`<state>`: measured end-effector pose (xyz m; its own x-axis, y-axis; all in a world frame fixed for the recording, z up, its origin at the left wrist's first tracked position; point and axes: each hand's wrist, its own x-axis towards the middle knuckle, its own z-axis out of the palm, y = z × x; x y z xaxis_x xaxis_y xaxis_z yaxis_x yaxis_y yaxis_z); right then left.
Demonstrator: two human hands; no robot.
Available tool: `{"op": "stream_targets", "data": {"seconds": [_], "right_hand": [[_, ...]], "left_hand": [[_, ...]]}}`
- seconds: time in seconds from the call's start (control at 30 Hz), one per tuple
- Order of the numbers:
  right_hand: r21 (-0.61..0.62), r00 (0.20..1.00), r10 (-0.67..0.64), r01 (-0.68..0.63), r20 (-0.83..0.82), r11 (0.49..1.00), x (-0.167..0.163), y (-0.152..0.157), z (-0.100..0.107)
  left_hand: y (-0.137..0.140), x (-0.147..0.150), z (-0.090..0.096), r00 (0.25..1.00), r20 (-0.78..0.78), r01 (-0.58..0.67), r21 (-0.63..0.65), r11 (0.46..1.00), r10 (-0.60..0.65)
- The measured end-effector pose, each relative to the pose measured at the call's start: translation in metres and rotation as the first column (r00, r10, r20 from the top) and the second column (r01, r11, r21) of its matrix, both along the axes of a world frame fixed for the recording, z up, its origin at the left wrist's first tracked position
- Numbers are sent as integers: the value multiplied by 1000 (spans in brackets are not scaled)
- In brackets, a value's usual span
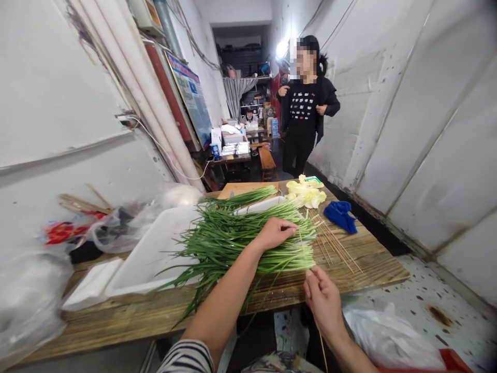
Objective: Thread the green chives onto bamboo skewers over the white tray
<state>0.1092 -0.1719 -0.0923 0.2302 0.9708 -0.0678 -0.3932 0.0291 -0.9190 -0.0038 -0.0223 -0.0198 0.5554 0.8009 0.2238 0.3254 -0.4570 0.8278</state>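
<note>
A large heap of green chives [229, 233] lies across the table, pale stem ends towards the right. My left hand [274, 234] is over the heap near those ends, thumb and fingers pinched together. Just below its fingertips shows a thin pale strip; whether it is a chive stalk or a skewer tip I cannot tell. At the table's front edge, my right hand [323, 292] is closed around a thin bamboo skewer [322, 344], whose lower end sticks out below the fist. Several loose bamboo skewers [336, 241] lie right of the chives.
Under the leaves is a white plastic tray [134, 277] on the wooden table [382, 272]. Nearby are a cutting board [248, 187], pale lettuce leaves [305, 192] and a blue cloth [341, 216]. Plastic bags [29, 295] crowd the left. A person [305, 103] stands beyond the table.
</note>
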Motion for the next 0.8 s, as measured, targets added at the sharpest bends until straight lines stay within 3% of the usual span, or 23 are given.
{"op": "stream_targets", "data": {"seconds": [0.8], "right_hand": [[-10,1000,-10,10,26,1000,0,0,1]], "left_hand": [[0,-2,2,1000,-7,-21,-11,1000,21]]}}
